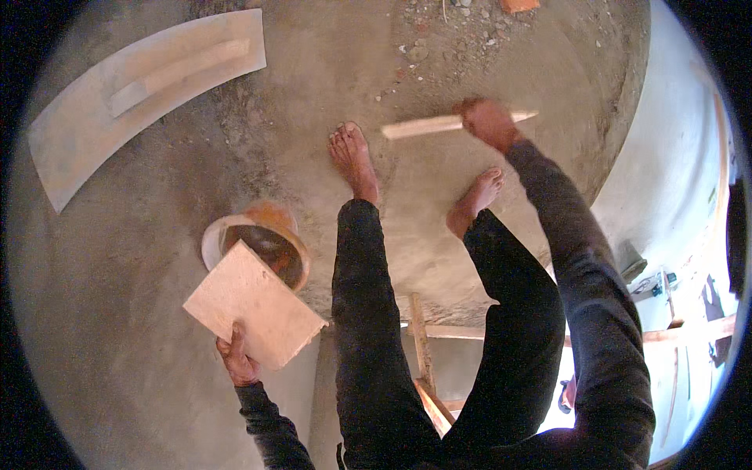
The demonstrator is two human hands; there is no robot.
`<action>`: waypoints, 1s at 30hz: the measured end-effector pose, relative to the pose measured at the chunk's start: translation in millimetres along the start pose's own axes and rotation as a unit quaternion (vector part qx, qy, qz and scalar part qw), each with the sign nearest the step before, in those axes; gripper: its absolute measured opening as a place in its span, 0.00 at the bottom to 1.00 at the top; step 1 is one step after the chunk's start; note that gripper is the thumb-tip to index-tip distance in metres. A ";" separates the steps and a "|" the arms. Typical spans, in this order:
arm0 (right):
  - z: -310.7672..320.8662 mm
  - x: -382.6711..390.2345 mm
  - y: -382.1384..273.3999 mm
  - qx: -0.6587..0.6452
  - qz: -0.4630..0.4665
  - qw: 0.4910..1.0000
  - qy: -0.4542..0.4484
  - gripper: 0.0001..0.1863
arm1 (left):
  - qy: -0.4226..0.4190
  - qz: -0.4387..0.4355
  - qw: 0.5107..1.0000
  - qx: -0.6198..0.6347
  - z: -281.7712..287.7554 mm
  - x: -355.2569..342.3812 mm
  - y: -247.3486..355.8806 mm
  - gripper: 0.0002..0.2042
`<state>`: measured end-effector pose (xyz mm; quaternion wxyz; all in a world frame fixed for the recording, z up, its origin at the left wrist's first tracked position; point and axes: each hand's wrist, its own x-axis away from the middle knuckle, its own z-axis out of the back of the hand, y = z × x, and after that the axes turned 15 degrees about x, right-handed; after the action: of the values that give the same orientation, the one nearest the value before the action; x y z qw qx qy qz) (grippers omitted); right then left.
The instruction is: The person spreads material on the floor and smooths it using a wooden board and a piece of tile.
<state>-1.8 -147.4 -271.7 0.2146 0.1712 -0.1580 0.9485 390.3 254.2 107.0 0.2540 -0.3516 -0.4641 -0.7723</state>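
Head view here, looking down past two black-trousered legs at a rough grey-brown floor. Closest in is the left hand, and its grip is closed on the near edge of a square wooden board, with a digit lying over the face you can see. That board's tilted cornerwise, over toward the floor's left side, and it overlaps a round bucket with a pale rim and a brownish inside. Can't tell if those two actually touch.

A bit further out, both bare feet are planted on the floor, the left foot a little ahead of the right foot. Past them, toward the floor's right edge, the right hand has its grip wrapped round a pale wooden strip, nearer its right end. It's a bit blurry, so no clue how wide that piece is.

Off by the floor's far left corner lies a long pale board with a narrow bar along it. Furthest out, there's loose rubble plus an orange chunk at the far edge.
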 end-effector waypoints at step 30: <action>94.1 -125.0 55.3 0.031 -0.212 0.976 0.034 0.18 | 0.083 0.128 0.988 -0.031 -1.8 54.2 -122.3 0.24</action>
<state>103.0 -274.0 -249.4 0.4105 0.1748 -0.0815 0.8912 268.1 302.8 82.8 0.3778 -0.3503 -0.3680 -0.7741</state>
